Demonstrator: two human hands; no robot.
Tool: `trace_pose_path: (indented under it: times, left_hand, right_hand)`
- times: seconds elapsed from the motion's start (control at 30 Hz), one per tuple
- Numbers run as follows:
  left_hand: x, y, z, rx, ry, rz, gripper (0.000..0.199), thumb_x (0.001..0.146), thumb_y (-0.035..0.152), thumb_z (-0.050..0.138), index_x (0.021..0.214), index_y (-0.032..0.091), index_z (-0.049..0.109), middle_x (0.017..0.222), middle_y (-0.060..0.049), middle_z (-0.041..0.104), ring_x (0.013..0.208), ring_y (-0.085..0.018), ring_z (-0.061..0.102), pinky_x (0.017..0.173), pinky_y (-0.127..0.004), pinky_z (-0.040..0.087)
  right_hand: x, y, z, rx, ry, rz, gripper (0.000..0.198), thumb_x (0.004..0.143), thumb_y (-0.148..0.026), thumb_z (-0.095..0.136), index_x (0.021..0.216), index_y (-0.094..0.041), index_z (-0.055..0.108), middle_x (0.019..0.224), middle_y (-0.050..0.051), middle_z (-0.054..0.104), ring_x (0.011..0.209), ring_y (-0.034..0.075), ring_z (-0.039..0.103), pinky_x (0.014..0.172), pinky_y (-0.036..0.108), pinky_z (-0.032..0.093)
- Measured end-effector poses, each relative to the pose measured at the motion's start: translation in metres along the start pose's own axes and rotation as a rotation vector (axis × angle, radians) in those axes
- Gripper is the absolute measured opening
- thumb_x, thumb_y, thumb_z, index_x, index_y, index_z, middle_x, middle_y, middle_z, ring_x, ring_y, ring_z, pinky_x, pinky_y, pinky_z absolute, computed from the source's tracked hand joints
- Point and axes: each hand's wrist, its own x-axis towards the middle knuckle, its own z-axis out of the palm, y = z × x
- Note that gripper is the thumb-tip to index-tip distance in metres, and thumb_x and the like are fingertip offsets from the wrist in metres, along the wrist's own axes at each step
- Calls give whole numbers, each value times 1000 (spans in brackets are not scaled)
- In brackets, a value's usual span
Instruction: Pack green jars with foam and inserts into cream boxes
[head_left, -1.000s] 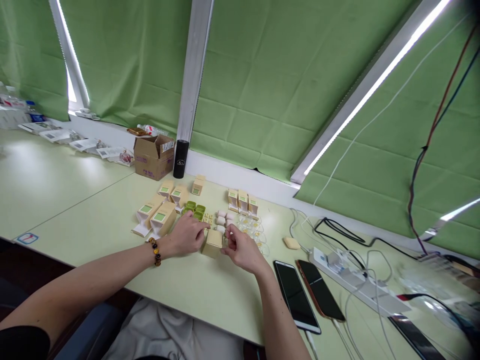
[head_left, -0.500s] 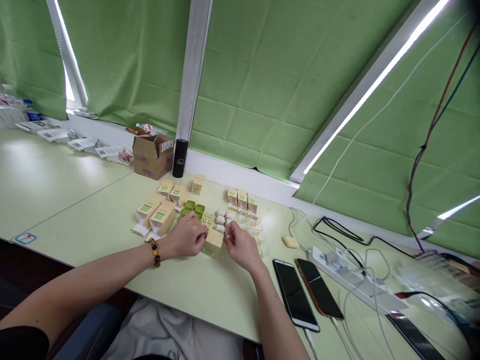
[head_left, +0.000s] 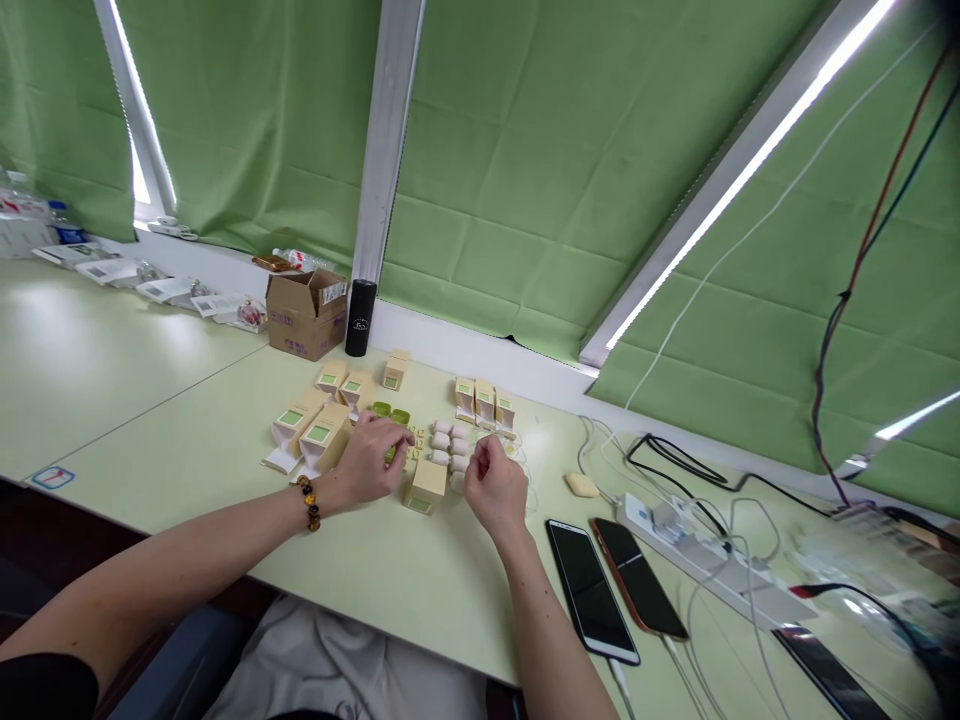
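Note:
A small cardboard box (head_left: 426, 484) stands on the table between my two hands. My left hand (head_left: 375, 458), a beaded bracelet on its wrist, has let go of the box. Its thumb and fingers are apart over the green containers (head_left: 397, 414), beside the small yellow pieces (head_left: 418, 436). To the right of the box, my right hand (head_left: 496, 488) is closed, fingertips together; whatever they hold is hidden. It is next to several pale rounded pieces (head_left: 441, 442) and partly covers the clear plastic pieces (head_left: 517, 450).
Larger cardboard boxes (head_left: 327, 434) stand left, three small boxes (head_left: 484, 402) behind. A black tumbler (head_left: 361, 318) and brown carton (head_left: 306, 314) are at the back. Two phones (head_left: 592, 590), a white power strip (head_left: 697, 560) and tangled cables (head_left: 675, 462) lie right.
Both hands have come away from the small box, which stays in place. My left hand has moved slightly left and opened. My right hand has moved right towards the clear plastic pieces.

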Motion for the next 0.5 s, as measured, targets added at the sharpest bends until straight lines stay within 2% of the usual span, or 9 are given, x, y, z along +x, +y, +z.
trace_pose_path:
  times: [0.1, 0.23, 0.4, 0.5]
  left_hand:
    - [0, 3, -2, -47, -97, 29, 21, 96, 19, 52, 113, 20, 64, 106, -8, 75, 101, -26, 64, 96, -46, 40]
    - [0, 10, -4, -88, -259, 92, 40, 94, 30, 61, 133, 22, 56, 128, -11, 68, 121, -32, 55, 104, -50, 39]
    - [2, 19, -3, -30, -413, 105, 62, 90, 40, 73, 144, 22, 48, 137, -14, 61, 131, -36, 46, 111, -53, 35]
    - [5, 23, -3, 17, -476, 120, 67, 88, 40, 75, 146, 20, 46, 135, -14, 61, 128, -36, 47, 110, -52, 36]
  right_hand:
    - [-1, 1, 2, -3, 60, -1, 5, 84, -21, 47, 87, -25, 49, 62, -4, 57, 53, 16, 48, 57, 26, 23]
    - [-1, 1, 3, -8, 96, -10, 6, 85, -21, 47, 88, -24, 50, 64, -4, 59, 52, 16, 50, 56, 26, 24]
    - [-2, -1, 4, -11, 148, -25, 8, 86, -21, 45, 90, -24, 50, 62, -4, 60, 52, 17, 53, 56, 26, 25]
    - [-1, -1, 5, -23, 159, -38, 9, 86, -21, 45, 92, -24, 52, 61, -4, 60, 51, 17, 53, 56, 26, 25]
